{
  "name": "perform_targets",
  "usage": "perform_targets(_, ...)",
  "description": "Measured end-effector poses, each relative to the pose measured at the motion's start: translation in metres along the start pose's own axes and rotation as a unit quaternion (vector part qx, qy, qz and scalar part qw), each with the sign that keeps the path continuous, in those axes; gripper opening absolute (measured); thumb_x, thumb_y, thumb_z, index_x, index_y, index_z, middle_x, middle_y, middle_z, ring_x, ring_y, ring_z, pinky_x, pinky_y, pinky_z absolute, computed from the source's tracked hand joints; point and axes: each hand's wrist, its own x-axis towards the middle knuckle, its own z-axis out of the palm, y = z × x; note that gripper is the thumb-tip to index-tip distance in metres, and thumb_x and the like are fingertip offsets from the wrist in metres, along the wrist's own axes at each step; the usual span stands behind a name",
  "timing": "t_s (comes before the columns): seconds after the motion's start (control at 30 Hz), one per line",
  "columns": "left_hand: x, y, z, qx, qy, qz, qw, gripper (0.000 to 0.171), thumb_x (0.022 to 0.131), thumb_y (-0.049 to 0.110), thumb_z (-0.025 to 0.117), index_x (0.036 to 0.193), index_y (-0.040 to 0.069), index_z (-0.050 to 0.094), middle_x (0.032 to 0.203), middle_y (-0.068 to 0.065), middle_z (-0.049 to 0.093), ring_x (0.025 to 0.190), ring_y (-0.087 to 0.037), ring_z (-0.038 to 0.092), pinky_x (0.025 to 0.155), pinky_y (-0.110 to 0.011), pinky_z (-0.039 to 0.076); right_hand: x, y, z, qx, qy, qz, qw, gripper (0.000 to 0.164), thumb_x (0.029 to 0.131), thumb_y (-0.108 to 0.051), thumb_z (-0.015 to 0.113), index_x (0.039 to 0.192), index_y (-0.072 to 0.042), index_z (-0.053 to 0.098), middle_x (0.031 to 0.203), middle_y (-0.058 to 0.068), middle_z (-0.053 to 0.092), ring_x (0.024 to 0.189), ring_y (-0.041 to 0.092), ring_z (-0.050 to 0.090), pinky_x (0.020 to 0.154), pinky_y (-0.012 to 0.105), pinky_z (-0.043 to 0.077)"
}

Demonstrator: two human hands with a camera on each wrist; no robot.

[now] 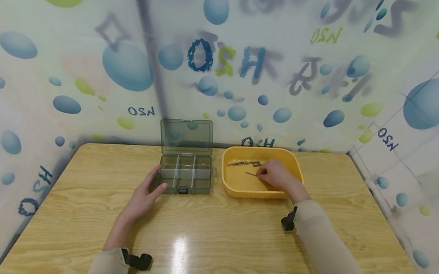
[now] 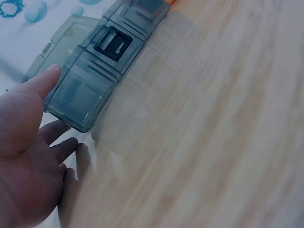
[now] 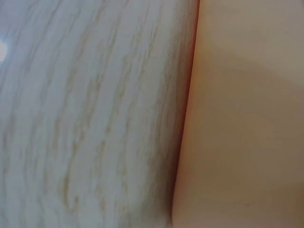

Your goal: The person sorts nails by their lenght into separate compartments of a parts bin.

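Note:
My left hand (image 1: 144,198) rests at the left side of a smoky see-through compartment box (image 1: 182,189), its lid standing up behind. In the left wrist view, the thumb (image 2: 46,80) lies against the box's upper edge and the other fingers spread loosely beside its end. Over the yellow tray (image 1: 253,194), my right hand (image 1: 276,175) pinches a thin, straight metal piece (image 1: 250,173) between thumb and fingertips. Several slim metal pieces (image 1: 239,163) lie on the tray floor farther back. Only the tray's outer wall (image 3: 242,118) and the table show in the right wrist view.
Box and tray stand side by side near the back of the wooden table (image 1: 211,236), a narrow gap between them. A patterned cloth wall (image 1: 222,102) rises directly behind. White dividers (image 1: 176,172) split the box into several compartments.

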Motion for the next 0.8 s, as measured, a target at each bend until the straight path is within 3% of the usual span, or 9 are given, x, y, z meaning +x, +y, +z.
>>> perform_targets(0.13, 0.000, 0.003, 0.000, -0.002, -0.003, -0.007, 1.0000, 0.068, 0.109, 0.028, 0.055, 0.164, 0.008, 0.020, 0.167, -0.023, 0.017, 0.154, -0.040, 0.013, 0.121, -0.058, 0.013, 0.004, 0.000, 0.000, 0.003, -0.009, 0.013, 1.000, 0.010, 0.092, -0.005, 0.071, 0.095, -0.006, 0.080, 0.092, 0.003, 0.075, 0.080, 0.018, 0.062, 0.078, 0.036, 0.054)
perform_targets(0.3, -0.001, 0.003, 0.001, 0.010, -0.001, -0.007, 0.9999, 0.070, 0.108, 0.034, 0.055, 0.165, 0.012, 0.020, 0.168, -0.019, 0.019, 0.154, -0.039, 0.015, 0.121, -0.058, 0.015, 0.006, 0.000, -0.001, 0.032, -0.015, 0.030, 0.999, 0.012, 0.085, -0.004, 0.069, 0.091, -0.007, 0.078, 0.089, 0.003, 0.072, 0.073, 0.017, 0.056, 0.071, 0.031, 0.049)
perform_targets(0.47, -0.001, 0.002, 0.001, 0.017, 0.002, -0.003, 0.9999, 0.070, 0.108, 0.034, 0.055, 0.165, 0.013, 0.021, 0.168, -0.020, 0.019, 0.153, -0.041, 0.015, 0.121, -0.059, 0.015, 0.004, 0.003, 0.001, 0.081, -0.007, 0.041, 0.996, 0.018, 0.083, -0.004, 0.069, 0.098, -0.005, 0.080, 0.097, 0.006, 0.075, 0.078, 0.019, 0.060, 0.072, 0.031, 0.051)
perform_targets(0.6, -0.001, 0.003, 0.001, 0.013, -0.001, -0.006, 0.9999, 0.070, 0.108, 0.036, 0.054, 0.165, 0.013, 0.020, 0.168, -0.021, 0.019, 0.153, -0.041, 0.014, 0.120, -0.060, 0.015, 0.003, 0.005, 0.002, 0.147, 0.004, 0.065, 0.987, 0.022, 0.084, -0.004, 0.069, 0.103, -0.003, 0.080, 0.102, 0.009, 0.075, 0.081, 0.020, 0.061, 0.070, 0.031, 0.050)
perform_targets(0.8, -0.001, 0.004, 0.000, 0.011, 0.002, -0.012, 0.9999, 0.069, 0.108, 0.034, 0.054, 0.165, 0.015, 0.020, 0.167, -0.022, 0.020, 0.153, -0.041, 0.015, 0.120, -0.060, 0.015, 0.002, -0.006, -0.003, 0.193, 0.009, 0.075, 0.978, 0.022, 0.088, -0.009, 0.071, 0.108, -0.002, 0.079, 0.106, 0.010, 0.075, 0.085, 0.022, 0.059, 0.071, 0.031, 0.049)
